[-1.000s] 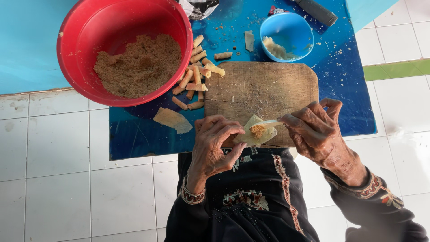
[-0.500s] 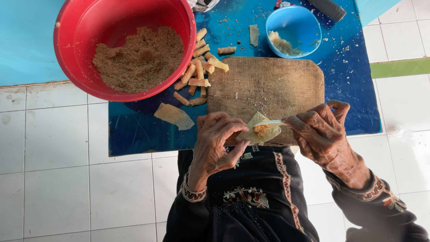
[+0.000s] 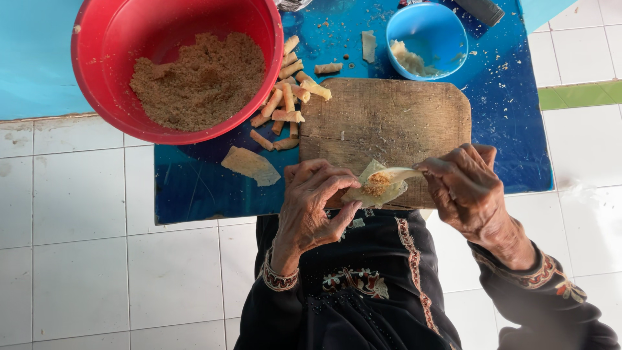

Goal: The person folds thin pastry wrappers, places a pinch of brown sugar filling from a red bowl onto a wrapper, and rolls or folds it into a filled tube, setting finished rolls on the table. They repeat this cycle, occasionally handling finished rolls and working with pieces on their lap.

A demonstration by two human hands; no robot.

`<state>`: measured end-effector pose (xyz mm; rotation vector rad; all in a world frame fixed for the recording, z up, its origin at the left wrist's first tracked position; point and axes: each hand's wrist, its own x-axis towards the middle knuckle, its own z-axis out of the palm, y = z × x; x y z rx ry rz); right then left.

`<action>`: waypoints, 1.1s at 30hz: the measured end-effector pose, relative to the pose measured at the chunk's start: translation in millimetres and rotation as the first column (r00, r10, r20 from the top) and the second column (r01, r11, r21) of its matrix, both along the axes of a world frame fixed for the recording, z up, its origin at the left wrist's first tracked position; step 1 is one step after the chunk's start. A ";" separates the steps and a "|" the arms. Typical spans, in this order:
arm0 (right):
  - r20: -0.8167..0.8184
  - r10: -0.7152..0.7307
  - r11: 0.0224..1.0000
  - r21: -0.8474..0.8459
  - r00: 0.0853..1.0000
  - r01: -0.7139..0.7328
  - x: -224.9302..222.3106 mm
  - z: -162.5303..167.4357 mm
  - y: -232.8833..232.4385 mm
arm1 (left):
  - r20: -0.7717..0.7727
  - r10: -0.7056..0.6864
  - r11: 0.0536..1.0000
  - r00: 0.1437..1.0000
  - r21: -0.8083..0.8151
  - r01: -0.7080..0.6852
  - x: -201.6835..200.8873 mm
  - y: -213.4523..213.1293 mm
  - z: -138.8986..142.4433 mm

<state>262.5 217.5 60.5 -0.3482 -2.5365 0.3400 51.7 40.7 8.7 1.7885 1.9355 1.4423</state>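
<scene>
White floor tiles surround a blue mat (image 3: pixel 194 188). On it, a red bowl (image 3: pixel 110 39) of brown crumbs sits beside small rolled pastries (image 3: pixel 288 107). At the wooden board's (image 3: pixel 389 116) near edge, the left hand (image 3: pixel 311 207) pinches a pale wrapper (image 3: pixel 372 191); the right hand (image 3: pixel 470 191) grips a spoon (image 3: pixel 402 174), tipping filling onto it.

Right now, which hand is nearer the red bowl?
Left. The left hand lies at the cutting board's near edge, just below the red bowl; the right hand is farther, across the board.
</scene>
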 end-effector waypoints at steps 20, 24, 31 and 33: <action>-0.014 0.261 0.904 0.355 0.965 -0.239 -184.9 73.5 12.6 | -0.055 0.010 1.000 0.998 0.012 -0.009 -2.4 0.6 4.9; 0.018 0.253 0.963 0.091 0.967 -0.254 -120.8 69.3 4.0 | -0.029 -0.014 1.000 0.999 0.011 0.014 -3.3 -0.9 4.2; 0.056 -0.147 0.989 0.015 0.988 0.146 -13.5 10.3 -13.9 | -0.023 0.022 0.998 0.999 0.066 -0.021 2.1 -7.2 7.8; 0.043 -0.183 0.983 0.011 0.982 0.182 -1.7 -1.2 -20.7 | -0.126 0.135 0.991 0.983 0.037 -0.131 11.2 -14.2 8.2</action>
